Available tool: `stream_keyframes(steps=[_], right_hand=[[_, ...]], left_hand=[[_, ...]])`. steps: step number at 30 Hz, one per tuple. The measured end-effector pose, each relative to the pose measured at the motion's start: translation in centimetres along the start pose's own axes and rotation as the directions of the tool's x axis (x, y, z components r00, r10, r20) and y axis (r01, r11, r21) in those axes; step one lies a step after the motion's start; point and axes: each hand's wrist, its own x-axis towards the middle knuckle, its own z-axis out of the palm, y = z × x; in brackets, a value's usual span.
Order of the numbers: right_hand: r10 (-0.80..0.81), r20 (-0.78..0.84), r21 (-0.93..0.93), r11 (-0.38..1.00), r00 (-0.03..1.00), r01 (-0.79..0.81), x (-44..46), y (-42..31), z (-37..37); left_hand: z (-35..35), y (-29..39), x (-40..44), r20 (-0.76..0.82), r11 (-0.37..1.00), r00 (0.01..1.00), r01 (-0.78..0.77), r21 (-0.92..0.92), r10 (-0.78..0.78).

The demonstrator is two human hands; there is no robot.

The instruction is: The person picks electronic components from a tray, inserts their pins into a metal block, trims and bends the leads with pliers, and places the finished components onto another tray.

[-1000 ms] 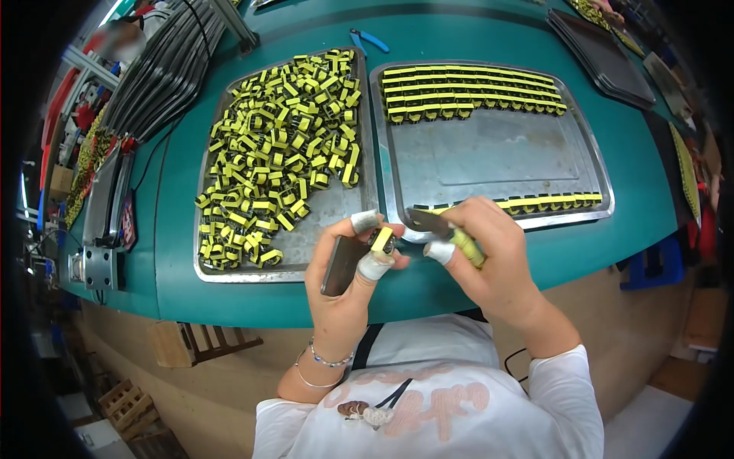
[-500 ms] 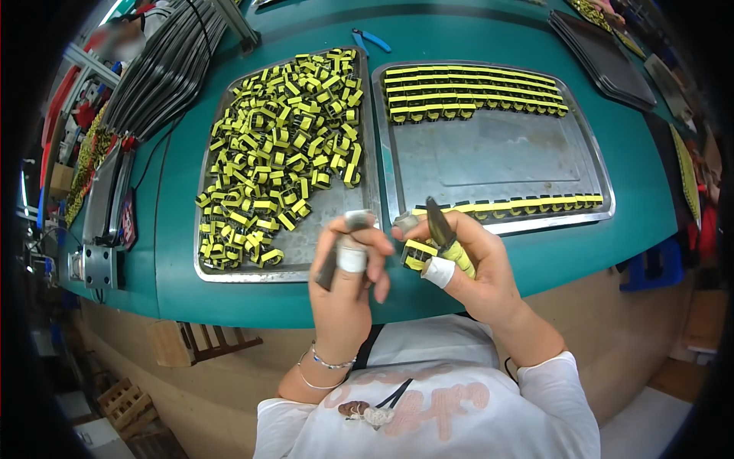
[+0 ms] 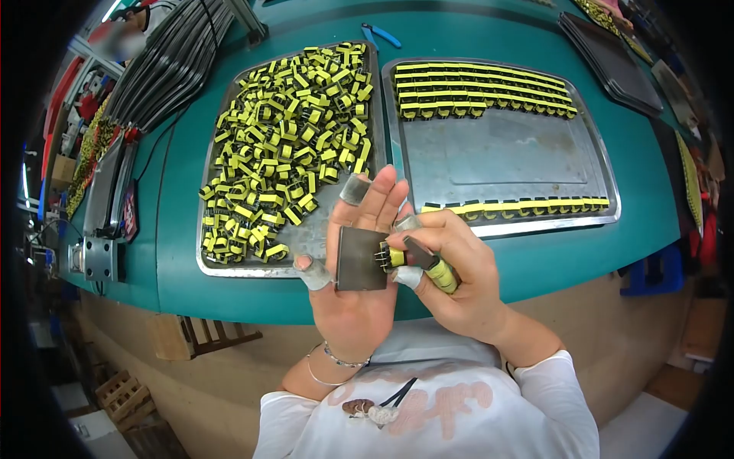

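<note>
My left hand (image 3: 355,310) is palm up with its fingers stretched out, bearing a dark square flat plate (image 3: 361,260). White tape wraps its thumb and a finger. My right hand (image 3: 462,279) pinches a small yellow-taped transformer (image 3: 393,256), its metal pins pointing left over the plate's right edge. Whether the pins touch the plate I cannot tell. Tucked in the same hand is a tool with a dark blade-like tip and a yellow-wrapped handle (image 3: 442,277); its exact kind is unclear. Both hands are in front of two metal trays.
Loose transformers (image 3: 283,145) heap in the left tray (image 3: 321,223). Within the right tray (image 3: 520,157), transformers stand in rows (image 3: 485,88) at the back and one row (image 3: 527,206) in front. Blue-handled cutters (image 3: 382,35) lie behind. Stacked dark trays (image 3: 608,61) stand right; a person (image 3: 126,34) is far left.
My left hand has turned from curled around the dark plate to palm up and flat beneath it. My right hand has brought the transformer left to the plate, its pins now facing left.
</note>
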Motion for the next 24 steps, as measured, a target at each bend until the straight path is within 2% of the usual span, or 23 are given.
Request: stream_keyframes(steps=[2,6,11,15,18,21,24], right_hand=[[-0.065,0.000,-0.059,0.996,0.998,0.065,0.18,0.00,0.04],[-0.060,0.035,-0.133,0.989,0.998,0.065,0.10,-0.22,-0.21],[-0.109,0.048,-0.201,0.973,0.993,0.116,-0.03,-0.55,-0.34],[-0.125,0.040,-0.197,0.972,0.991,0.130,0.11,-0.56,-0.48],[-0.100,0.029,-0.154,0.983,0.995,0.104,0.14,-0.52,-0.48],[-0.120,0.043,-0.157,0.980,0.992,0.125,0.22,-0.29,-0.59],[-0.126,0.068,-0.177,0.975,0.990,0.136,0.43,-0.18,-0.74]], left_hand=[[-0.03,0.05,0.06,0.012,0.997,1.000,-0.016,0.073,0.015],[0.16,-0.16,-0.08,0.001,0.991,0.998,-0.058,0.119,0.058],[-0.09,0.02,-0.16,0.017,0.978,1.000,-0.010,0.206,0.007],[-0.06,0.04,-0.17,0.050,0.962,0.999,-0.005,0.274,-0.009],[0.24,-0.16,-0.34,0.059,0.942,0.997,-0.060,0.331,0.043],[-0.03,-0.35,-0.41,0.080,0.925,0.997,-0.041,0.377,0.012],[0.06,-0.66,-0.57,0.035,0.948,0.998,0.033,0.316,-0.046]])
